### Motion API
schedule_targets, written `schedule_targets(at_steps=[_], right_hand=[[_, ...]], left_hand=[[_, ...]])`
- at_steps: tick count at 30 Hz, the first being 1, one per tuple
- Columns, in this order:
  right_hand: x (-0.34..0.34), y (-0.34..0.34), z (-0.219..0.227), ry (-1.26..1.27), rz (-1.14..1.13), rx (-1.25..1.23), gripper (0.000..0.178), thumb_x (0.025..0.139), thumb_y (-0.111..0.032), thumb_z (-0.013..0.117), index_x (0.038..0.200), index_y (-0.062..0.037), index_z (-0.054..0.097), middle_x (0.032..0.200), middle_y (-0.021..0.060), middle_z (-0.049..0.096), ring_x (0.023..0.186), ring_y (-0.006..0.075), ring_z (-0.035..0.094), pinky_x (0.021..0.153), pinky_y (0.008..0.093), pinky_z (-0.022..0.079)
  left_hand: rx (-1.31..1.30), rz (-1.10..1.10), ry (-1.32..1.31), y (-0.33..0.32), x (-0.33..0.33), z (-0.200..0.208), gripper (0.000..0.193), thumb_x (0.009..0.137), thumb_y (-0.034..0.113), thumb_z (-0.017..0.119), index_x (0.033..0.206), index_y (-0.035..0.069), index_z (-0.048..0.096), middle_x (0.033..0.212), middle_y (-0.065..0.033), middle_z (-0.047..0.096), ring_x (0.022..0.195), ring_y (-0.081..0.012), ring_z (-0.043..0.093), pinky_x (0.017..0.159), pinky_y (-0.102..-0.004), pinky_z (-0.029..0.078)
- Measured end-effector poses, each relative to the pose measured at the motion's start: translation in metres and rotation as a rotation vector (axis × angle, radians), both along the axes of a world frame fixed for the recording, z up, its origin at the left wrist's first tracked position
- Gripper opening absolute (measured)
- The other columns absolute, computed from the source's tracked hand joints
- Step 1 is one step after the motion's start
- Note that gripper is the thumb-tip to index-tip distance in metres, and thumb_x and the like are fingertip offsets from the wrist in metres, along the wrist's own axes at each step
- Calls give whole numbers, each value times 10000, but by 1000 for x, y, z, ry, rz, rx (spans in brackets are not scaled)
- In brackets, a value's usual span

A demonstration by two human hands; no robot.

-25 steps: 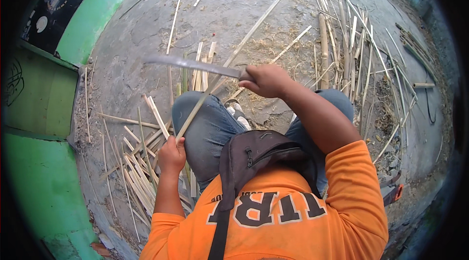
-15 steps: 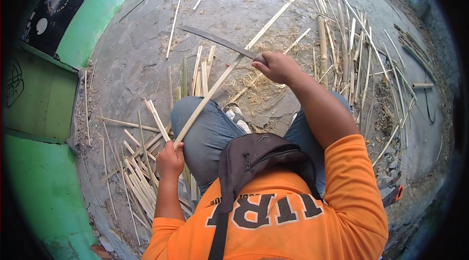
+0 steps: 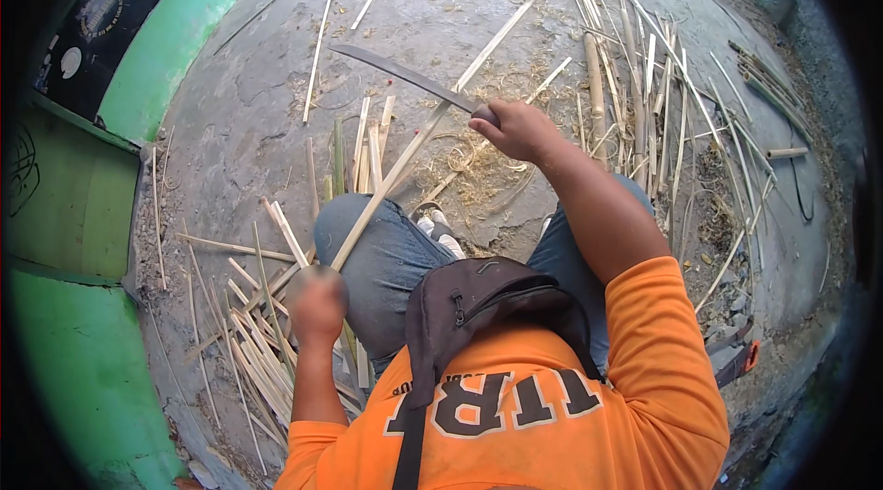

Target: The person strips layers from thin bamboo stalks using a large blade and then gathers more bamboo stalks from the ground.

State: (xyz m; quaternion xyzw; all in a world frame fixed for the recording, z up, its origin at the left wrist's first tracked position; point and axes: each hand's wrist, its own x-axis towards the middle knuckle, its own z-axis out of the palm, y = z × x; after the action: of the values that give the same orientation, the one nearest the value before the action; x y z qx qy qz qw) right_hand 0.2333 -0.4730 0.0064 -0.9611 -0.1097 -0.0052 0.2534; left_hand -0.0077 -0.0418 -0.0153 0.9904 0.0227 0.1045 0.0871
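Observation:
My left hand (image 3: 317,306), partly blurred, is closed around the near end of a long pale bamboo strip (image 3: 402,168). The strip slants up and away to the right, across my left knee (image 3: 354,232). Closed on a dark handle, my right hand (image 3: 515,128) holds a machete (image 3: 395,73) with a slightly curved grey blade. Its blade points to the left and crosses the strip beyond its middle. Beside my left hand, more split strips (image 3: 262,357) lie in a heap, and one short strip (image 3: 288,230) sticks up just next to that hand.
Curly shavings (image 3: 469,163) litter the concrete floor (image 3: 248,113) ahead of my shoes. Bamboo poles and strips (image 3: 635,94) are spread at the far right. A saw (image 3: 736,361) with an orange part lies by my right elbow. A green wall (image 3: 78,370) stands at left.
The whole view has shifted slightly. Both hands keep their holds, and the machete still lies across the strip at nearly the same place.

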Motion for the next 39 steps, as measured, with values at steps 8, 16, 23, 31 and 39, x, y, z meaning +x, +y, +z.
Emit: schedule_targets(at_steps=[8, 16, 23, 31, 39], right_hand=[[-25, 30, 36, -126, 358, -201, 492, 984, -616, 614, 1019, -128, 663, 828, 171, 718, 807, 369, 724, 727, 493, 567], [2, -7, 10, -46, -8, 41, 509, 1004, -597, 598, 1058, -103, 705, 965, 183, 746, 897, 403, 723, 803, 492, 572], [-35, 33, 32, -158, 363, -84, 495, 964, -615, 643, 1008, -122, 644, 814, 143, 718, 773, 405, 711, 697, 510, 556], [18, -30, 10, -90, -176, 234, 485, 992, -595, 624, 1022, -115, 682, 958, 175, 750, 900, 386, 728, 795, 502, 562], [-22, 11, 30, -129, 184, 11, 505, 975, -631, 613, 1025, -131, 664, 867, 175, 727, 830, 405, 721, 726, 523, 564]], left_hand=[[-128, -39, -86, 3, -1, -18, 516, 1075, 517, 490, 892, 41, 564, 728, -258, 643, 701, -529, 629, 603, -618, 460], [-12, 25, -31, 0, -3, -8, 525, 1070, 537, 488, 885, 49, 553, 719, -240, 647, 701, -525, 632, 603, -610, 468], [-103, -16, -48, 3, 3, -17, 528, 1075, 529, 478, 878, 44, 552, 717, -252, 635, 701, -530, 628, 600, -608, 466], [-100, -13, -61, -1, 5, -12, 520, 1072, 531, 484, 905, 48, 580, 748, -256, 653, 723, -529, 639, 611, -610, 477], [-48, -4, -24, 0, 2, -3, 530, 1072, 539, 479, 886, 52, 573, 743, -253, 640, 711, -529, 631, 601, -614, 461]])
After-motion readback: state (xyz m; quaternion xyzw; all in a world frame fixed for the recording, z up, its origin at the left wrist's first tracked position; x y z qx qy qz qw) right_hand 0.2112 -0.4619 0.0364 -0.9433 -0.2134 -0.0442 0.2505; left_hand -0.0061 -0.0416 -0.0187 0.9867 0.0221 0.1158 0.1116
